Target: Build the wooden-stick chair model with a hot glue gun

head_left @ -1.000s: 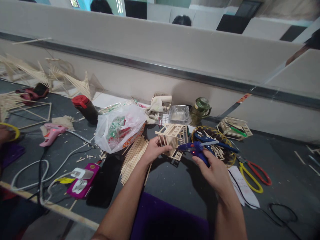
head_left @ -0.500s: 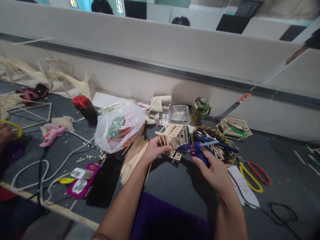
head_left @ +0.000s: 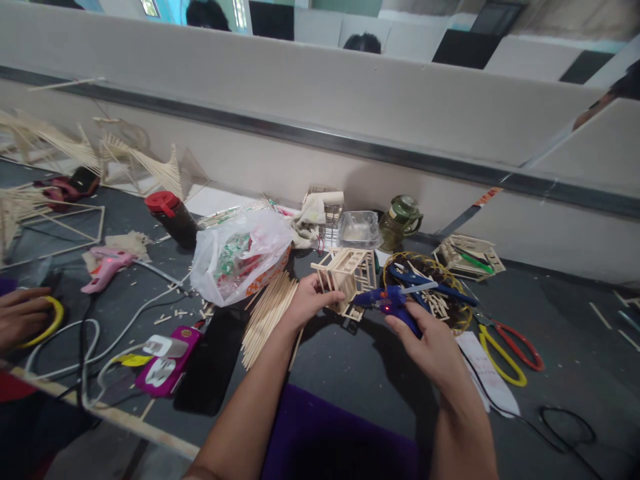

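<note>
Dark worktop [head_left: 360, 363] carried basket [head_left: 467, 320]. Stick frame [head_left: 345, 270] sat just left of basket, pinched by fingers of left hand [head_left: 307, 301]; right hand [head_left: 429, 343] had fingers around glue gun [head_left: 387, 300]. Frame looked light, stiff, fragile; best held by posts.

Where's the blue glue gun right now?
In the head view, just right of centre: the blue glue gun is in the right hand, its nozzle pointing left at the wooden stick frame in the left hand.
</note>
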A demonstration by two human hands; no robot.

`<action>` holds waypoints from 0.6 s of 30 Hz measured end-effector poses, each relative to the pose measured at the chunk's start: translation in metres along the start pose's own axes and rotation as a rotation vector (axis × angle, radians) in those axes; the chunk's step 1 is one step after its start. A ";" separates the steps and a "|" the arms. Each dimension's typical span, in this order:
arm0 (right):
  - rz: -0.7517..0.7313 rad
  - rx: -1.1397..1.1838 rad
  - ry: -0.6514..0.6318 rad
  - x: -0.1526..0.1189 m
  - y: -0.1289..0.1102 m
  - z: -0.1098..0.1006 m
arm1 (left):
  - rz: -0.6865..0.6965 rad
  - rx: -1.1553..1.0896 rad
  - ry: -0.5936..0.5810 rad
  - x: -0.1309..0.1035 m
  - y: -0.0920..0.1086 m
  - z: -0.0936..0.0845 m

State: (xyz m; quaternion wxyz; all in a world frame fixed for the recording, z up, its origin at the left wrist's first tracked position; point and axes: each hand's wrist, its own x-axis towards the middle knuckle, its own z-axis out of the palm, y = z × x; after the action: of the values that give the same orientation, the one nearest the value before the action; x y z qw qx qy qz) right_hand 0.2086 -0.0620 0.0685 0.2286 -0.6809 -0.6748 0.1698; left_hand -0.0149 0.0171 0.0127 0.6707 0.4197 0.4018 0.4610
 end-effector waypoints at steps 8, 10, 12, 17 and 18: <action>0.006 0.017 -0.018 -0.001 0.001 0.000 | 0.021 0.002 -0.005 0.000 -0.001 0.000; 0.011 0.024 -0.033 -0.002 0.001 -0.001 | 0.015 -0.001 -0.001 0.000 0.000 0.000; 0.014 0.025 -0.044 -0.002 0.000 -0.001 | 0.009 0.001 0.002 0.000 0.000 0.000; 0.005 0.027 -0.054 -0.004 -0.001 -0.002 | 0.005 0.007 0.010 0.001 -0.001 0.000; 0.000 0.027 -0.052 -0.005 -0.001 -0.002 | 0.003 0.006 0.011 0.001 -0.001 0.000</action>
State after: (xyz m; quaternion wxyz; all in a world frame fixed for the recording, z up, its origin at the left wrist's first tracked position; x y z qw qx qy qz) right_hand 0.2082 -0.0666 0.0701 0.2203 -0.6732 -0.6779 0.1968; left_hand -0.0144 0.0177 0.0117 0.6666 0.4198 0.4063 0.4629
